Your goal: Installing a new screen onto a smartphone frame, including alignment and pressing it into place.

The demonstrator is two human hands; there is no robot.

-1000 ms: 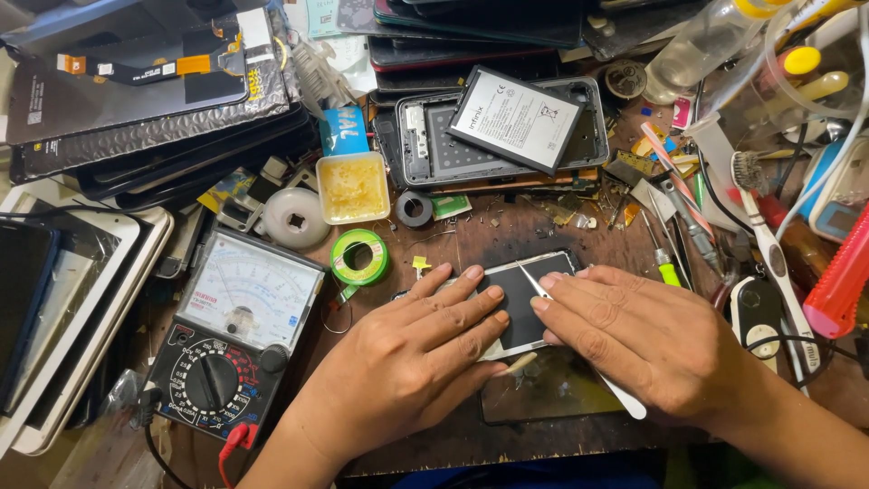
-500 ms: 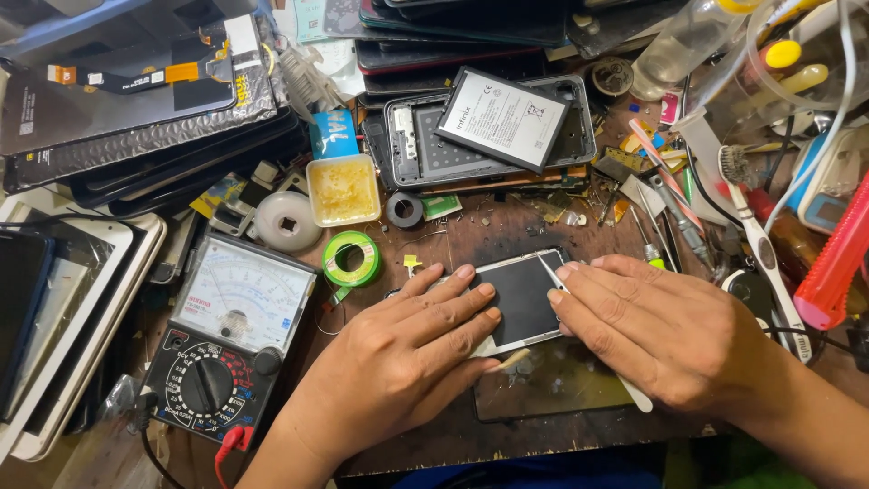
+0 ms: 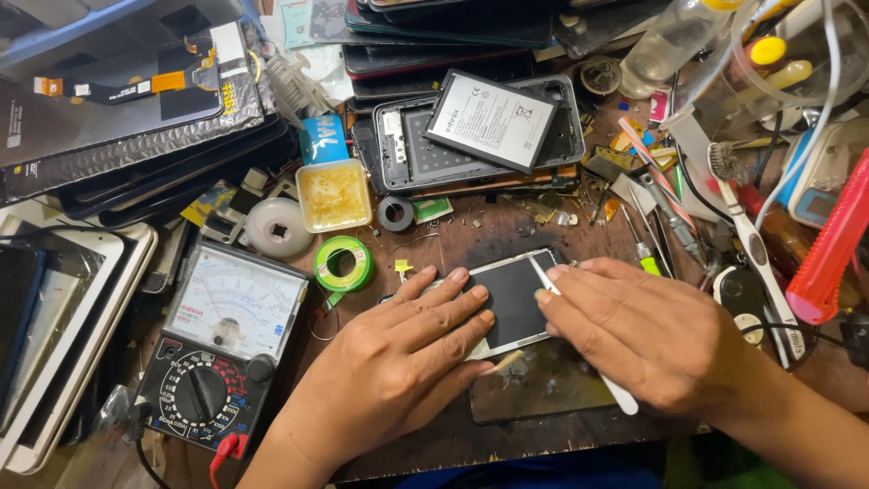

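The left hand (image 3: 398, 362) lies flat, fingers spread, pressing the small black-screened phone (image 3: 511, 299) onto the wooden table (image 3: 471, 231). The right hand (image 3: 652, 335) pinches a thin white plastic pry tool (image 3: 546, 276) at its edge. A white-labelled rectangular battery (image 3: 489, 120) sits behind.

Phone repair workshop: multimeter (image 3: 222, 349), stacked screens (image 3: 136, 118), loose battery (image 3: 491, 120), cluttered bench (image 3: 471, 226).

Lying dark and glossy under both hands, mid-desk: small phone screen (image 3: 514, 297), white-edged. Leaning on the open phone shell behind: white rectangular battery label (image 3: 490, 119), black-rimmed. Facing up at left: analogue meter dial (image 3: 238, 301), pale with red marks. Standing near the solder tub: small blue packet (image 3: 323, 139).
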